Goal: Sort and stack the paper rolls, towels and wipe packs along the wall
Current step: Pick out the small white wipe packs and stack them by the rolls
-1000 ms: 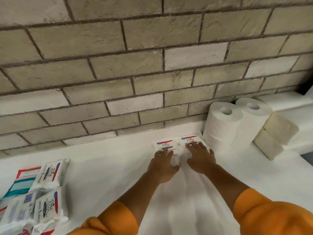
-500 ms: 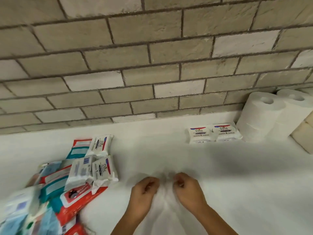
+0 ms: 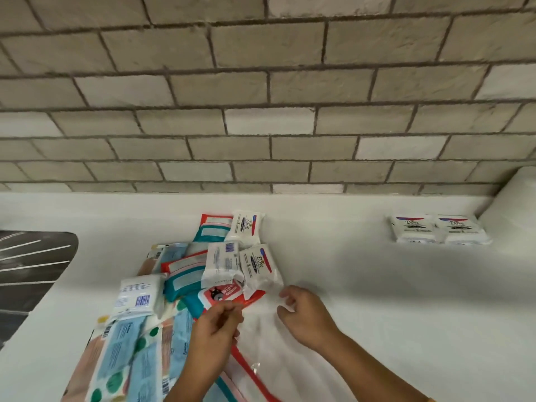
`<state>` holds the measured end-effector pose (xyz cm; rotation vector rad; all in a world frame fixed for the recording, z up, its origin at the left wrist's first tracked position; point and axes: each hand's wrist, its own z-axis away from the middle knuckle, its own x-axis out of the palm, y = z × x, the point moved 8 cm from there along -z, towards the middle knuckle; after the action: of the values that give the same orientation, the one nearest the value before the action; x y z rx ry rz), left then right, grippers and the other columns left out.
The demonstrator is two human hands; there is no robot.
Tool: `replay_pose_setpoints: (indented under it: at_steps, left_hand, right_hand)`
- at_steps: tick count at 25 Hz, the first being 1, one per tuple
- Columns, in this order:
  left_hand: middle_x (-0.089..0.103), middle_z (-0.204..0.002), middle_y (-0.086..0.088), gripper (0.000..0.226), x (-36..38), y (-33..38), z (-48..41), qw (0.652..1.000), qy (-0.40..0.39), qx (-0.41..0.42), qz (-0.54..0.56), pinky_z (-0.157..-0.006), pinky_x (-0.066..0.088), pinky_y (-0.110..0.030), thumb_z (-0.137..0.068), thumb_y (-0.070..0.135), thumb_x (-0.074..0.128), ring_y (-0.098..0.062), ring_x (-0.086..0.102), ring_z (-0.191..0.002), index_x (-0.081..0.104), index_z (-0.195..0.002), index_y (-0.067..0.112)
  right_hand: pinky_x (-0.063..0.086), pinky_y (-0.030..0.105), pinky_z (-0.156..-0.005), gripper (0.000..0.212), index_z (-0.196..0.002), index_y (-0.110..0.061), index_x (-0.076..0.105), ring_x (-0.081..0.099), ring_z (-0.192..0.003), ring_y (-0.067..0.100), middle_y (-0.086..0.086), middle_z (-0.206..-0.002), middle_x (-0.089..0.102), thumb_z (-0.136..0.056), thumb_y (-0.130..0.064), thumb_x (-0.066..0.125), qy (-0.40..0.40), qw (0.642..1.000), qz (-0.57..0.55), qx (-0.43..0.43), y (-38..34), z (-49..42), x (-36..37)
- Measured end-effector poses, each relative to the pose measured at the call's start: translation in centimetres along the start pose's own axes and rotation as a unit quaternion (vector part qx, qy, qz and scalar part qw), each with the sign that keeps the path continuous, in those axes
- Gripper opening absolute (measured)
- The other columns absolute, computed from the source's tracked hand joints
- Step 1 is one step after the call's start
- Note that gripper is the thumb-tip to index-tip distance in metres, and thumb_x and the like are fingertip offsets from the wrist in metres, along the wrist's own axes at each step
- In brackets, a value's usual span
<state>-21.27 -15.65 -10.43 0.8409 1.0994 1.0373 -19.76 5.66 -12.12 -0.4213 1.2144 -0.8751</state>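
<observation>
Two white Dove wipe packs (image 3: 414, 229) (image 3: 461, 229) lie side by side against the brick wall at the right. A loose pile of wipe packs fills the left centre: two more Dove packs (image 3: 246, 227) (image 3: 258, 265), a white barcode pack (image 3: 222, 264), a red wipes pack (image 3: 223, 294), teal packs (image 3: 182, 278) and large blue dotted packs (image 3: 127, 352). My left hand (image 3: 216, 332) hovers over the red pack with fingers pinched together. My right hand (image 3: 304, 314) sits just right of the pile, fingers curled and apart, holding nothing.
A white paper roll (image 3: 510, 216) shows only partly at the right edge, beside the two Dove packs. A dark ribbed drainboard (image 3: 29, 271) cuts into the white counter (image 3: 377, 300) at the left. The brick wall (image 3: 261, 111) runs along the back.
The view has swung left, from the two placed Dove packs and the rolls to the pile. Both hands pulled back from those packs and now sit at the pile's right edge.
</observation>
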Motion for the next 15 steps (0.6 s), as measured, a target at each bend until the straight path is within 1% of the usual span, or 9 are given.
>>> replay_pose_setpoints:
  at_steps: [2,4,7,8,10,12,13,14,15]
  left_hand:
    - [0.076,-0.078,0.003,0.014,-1.9,0.7,-1.4,1.0,0.014,0.012,-0.014,-0.059,0.052,-0.021,-0.096,0.015,0.064,-0.013,0.069,-0.067,0.075,-0.093,0.021]
    - [0.077,-0.081,0.005,0.013,-3.8,1.9,-3.6,0.998,0.032,0.038,-0.028,-0.061,0.053,-0.019,-0.096,0.015,0.064,-0.011,0.073,-0.074,0.075,-0.093,0.022]
    - [0.075,-0.094,0.006,0.014,-6.0,4.5,-7.1,0.99,0.055,0.095,-0.087,-0.064,0.05,-0.019,-0.095,0.014,0.063,-0.015,0.072,-0.086,0.071,-0.091,0.024]
    - [0.073,-0.099,0.006,0.013,-6.5,5.3,-8.0,0.986,0.06,0.101,-0.117,-0.062,0.048,-0.017,-0.097,0.016,0.061,-0.015,0.07,-0.089,0.07,-0.094,0.025]
    - [0.067,-0.107,0.011,0.016,-7.9,6.2,-9.6,0.973,0.053,0.099,-0.199,-0.058,0.042,-0.013,-0.101,0.02,0.054,-0.007,0.063,-0.085,0.067,-0.105,0.028]
    - [0.064,-0.112,0.014,0.022,-10.4,6.6,-11.4,0.956,0.015,0.111,-0.273,-0.061,0.049,-0.018,-0.1,0.021,0.053,-0.003,0.059,-0.081,0.065,-0.111,0.035]
    - [0.066,-0.117,0.01,0.024,-11.9,6.4,-12.6,0.949,-0.012,0.112,-0.294,-0.07,0.055,-0.024,-0.098,0.021,0.055,-0.007,0.062,-0.088,0.065,-0.113,0.038]
    - [0.066,-0.123,0.006,0.028,-13.5,5.8,-13.7,0.938,-0.048,0.1,-0.327,-0.08,0.055,-0.028,-0.094,0.023,0.06,-0.011,0.062,-0.097,0.063,-0.117,0.038]
    - [0.063,-0.129,0.005,0.038,-14.9,4.7,-14.5,0.915,-0.096,0.076,-0.384,-0.088,0.053,-0.029,-0.089,0.026,0.067,-0.014,0.06,-0.106,0.06,-0.125,0.038]
  right_hand:
    - [0.05,0.031,-0.1,0.05,-0.135,-0.026,0.057,0.061,-0.115,0.021,0.001,-0.125,0.06,-0.089,-0.042,0.068,0.011,1.0,0.025,0.001,-2.0,-1.3,0.4]
    - [0.051,0.035,-0.1,0.063,-0.138,-0.026,0.054,0.058,-0.12,0.027,0.006,-0.127,0.059,-0.084,-0.053,0.07,0.031,0.998,0.053,-0.002,-4.1,-2.5,0.3]
    - [0.049,0.036,-0.099,0.066,-0.14,-0.028,0.049,0.051,-0.125,0.026,0.005,-0.128,0.055,-0.083,-0.054,0.071,0.054,0.996,0.065,0.021,-6.6,-4.5,-0.9]
    - [0.048,0.036,-0.099,0.067,-0.141,-0.027,0.047,0.049,-0.127,0.026,0.005,-0.129,0.053,-0.084,-0.052,0.072,0.057,0.996,0.067,0.031,-7.2,-5.3,-1.2]
    - [0.051,0.038,-0.1,0.071,-0.143,-0.027,0.043,0.048,-0.13,0.028,0.005,-0.132,0.052,-0.083,-0.05,0.073,0.059,0.995,0.064,0.057,-7.7,-7.1,-1.3]
    - [0.055,0.041,-0.099,0.078,-0.144,-0.027,0.039,0.052,-0.128,0.03,0.006,-0.133,0.055,-0.08,-0.052,0.076,0.047,0.993,0.06,0.086,-7.4,-8.9,-0.4]
    - [0.057,0.042,-0.097,0.082,-0.144,-0.026,0.037,0.056,-0.125,0.03,0.006,-0.133,0.057,-0.078,-0.052,0.078,0.037,0.992,0.067,0.1,-6.9,-9.6,0.2]
    - [0.058,0.043,-0.096,0.085,-0.143,-0.026,0.037,0.058,-0.123,0.03,0.005,-0.132,0.059,-0.076,-0.053,0.081,0.026,0.991,0.075,0.112,-6.4,-10.0,0.9]
    - [0.057,0.043,-0.096,0.086,-0.14,-0.024,0.037,0.06,-0.121,0.029,0.005,-0.131,0.061,-0.074,-0.052,0.084,0.017,0.99,0.078,0.119,-5.8,-10.5,1.5]
